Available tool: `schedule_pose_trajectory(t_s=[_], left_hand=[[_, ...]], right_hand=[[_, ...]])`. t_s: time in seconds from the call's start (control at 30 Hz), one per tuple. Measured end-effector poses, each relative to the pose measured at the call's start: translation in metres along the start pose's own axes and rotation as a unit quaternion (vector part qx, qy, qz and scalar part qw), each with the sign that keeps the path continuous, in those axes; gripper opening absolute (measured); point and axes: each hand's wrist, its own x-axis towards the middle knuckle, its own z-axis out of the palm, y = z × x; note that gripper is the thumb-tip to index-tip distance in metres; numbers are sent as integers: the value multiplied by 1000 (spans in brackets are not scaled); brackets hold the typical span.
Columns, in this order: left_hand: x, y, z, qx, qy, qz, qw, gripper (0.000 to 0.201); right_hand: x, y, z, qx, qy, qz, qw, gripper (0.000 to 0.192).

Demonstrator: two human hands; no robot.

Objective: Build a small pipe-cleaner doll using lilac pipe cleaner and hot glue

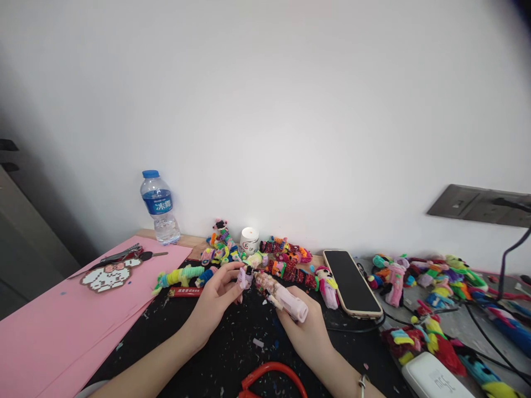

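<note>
Near the middle of the dark mat, my left hand (218,296) pinches a small lavender fuzzy figure (245,277) with a black part at its top. My right hand (307,326) is wrapped round a pale pink hot glue gun (286,298) with a flower-patterned front. Its narrow end points left, close to the lavender figure; whether the two touch I cannot make out. Just beyond my hands lie several colourful pipe-cleaner figures, among them a yellow and green one (180,278) and a pink-and-white one (328,287).
A smartphone (352,282) lies right of my hands, a white cup (249,241) by the wall. Left are a water bottle (160,207) and pink paper (83,326). Red-handled scissors (274,367) lie in front. Rightward are more figures (440,279), cables and a white device (435,378).
</note>
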Motion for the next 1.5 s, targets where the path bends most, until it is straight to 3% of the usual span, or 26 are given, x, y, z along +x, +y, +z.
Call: schedule_pose_trajectory(t_s=[0.33,0.57,1.5], left_hand=[[0,-1,0,6,-21,5,1000,37],[1,1,1,17,0,0,1000,36],[-2,3,1,10,-5,1,1000,38]], right_hand=[[-2,-4,-1,25,-22,-9,999,11],[-2,-2,0,6,-9,4,1000,10],[0,-2,0,-18,4,15,1000,10]])
